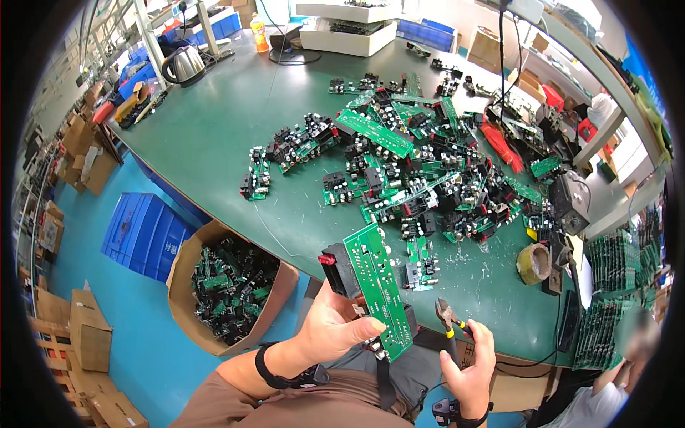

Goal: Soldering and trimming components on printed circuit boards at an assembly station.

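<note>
In my left hand [335, 324] is a green circuit board [378, 289], gripped near its lower end with the thumb on its flat solder side. Black connectors, one with a red part, stick out behind the board's left edge. My right hand [471, 367] is closed round a pair of cutting pliers [447, 324] with yellow and black handles. The jaws point up and stand a little apart from the board's right side. Beyond both hands, a large heap of similar circuit boards [421, 157] with black, red and white components lies on the green table [207, 135].
An open cardboard box [278, 303] full of boards stands left of me, with a blue crate [146, 235] beyond it. At the right are a roll of tape [534, 264], red cable ties [502, 146] and stacked boards [606, 321]. A kettle [187, 65] stands far left. Another person's arm shows lower right.
</note>
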`<state>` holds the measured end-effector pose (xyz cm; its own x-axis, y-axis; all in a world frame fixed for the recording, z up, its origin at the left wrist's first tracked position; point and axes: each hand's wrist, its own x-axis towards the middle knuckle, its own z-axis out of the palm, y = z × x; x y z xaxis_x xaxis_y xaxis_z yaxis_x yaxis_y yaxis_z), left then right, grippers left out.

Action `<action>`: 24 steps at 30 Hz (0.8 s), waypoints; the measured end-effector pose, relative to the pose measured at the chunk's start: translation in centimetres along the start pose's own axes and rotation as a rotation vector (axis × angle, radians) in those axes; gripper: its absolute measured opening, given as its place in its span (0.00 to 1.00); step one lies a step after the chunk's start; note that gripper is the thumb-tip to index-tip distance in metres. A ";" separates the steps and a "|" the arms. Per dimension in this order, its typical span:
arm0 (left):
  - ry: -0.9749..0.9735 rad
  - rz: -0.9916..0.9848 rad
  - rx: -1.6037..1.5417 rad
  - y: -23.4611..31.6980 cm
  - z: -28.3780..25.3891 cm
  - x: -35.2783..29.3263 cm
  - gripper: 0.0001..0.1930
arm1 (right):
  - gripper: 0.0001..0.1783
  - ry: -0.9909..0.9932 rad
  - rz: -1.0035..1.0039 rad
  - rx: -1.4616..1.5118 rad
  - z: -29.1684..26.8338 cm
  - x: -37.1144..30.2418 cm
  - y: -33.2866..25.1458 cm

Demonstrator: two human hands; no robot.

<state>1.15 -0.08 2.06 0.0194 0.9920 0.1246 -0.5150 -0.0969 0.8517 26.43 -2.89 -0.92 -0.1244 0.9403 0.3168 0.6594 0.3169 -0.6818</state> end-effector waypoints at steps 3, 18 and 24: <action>-0.010 0.036 -0.003 -0.2 0.0 0.1 0.46 | 0.38 0.006 -0.082 0.036 -0.4 -0.3 -0.6; 0.082 -0.124 -0.009 0.3 -0.1 0.7 0.31 | 0.39 -0.056 -0.372 -0.126 -0.3 -0.3 -2.8; 0.074 -0.184 -0.027 0.5 0.0 0.7 0.29 | 0.38 -0.029 -0.428 -0.186 -0.1 0.1 -2.9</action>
<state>0.91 0.60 2.55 0.0530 0.9961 -0.0705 -0.5311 0.0879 0.8427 24.61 -3.70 1.17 -0.4327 0.7340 0.5235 0.6658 0.6517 -0.3635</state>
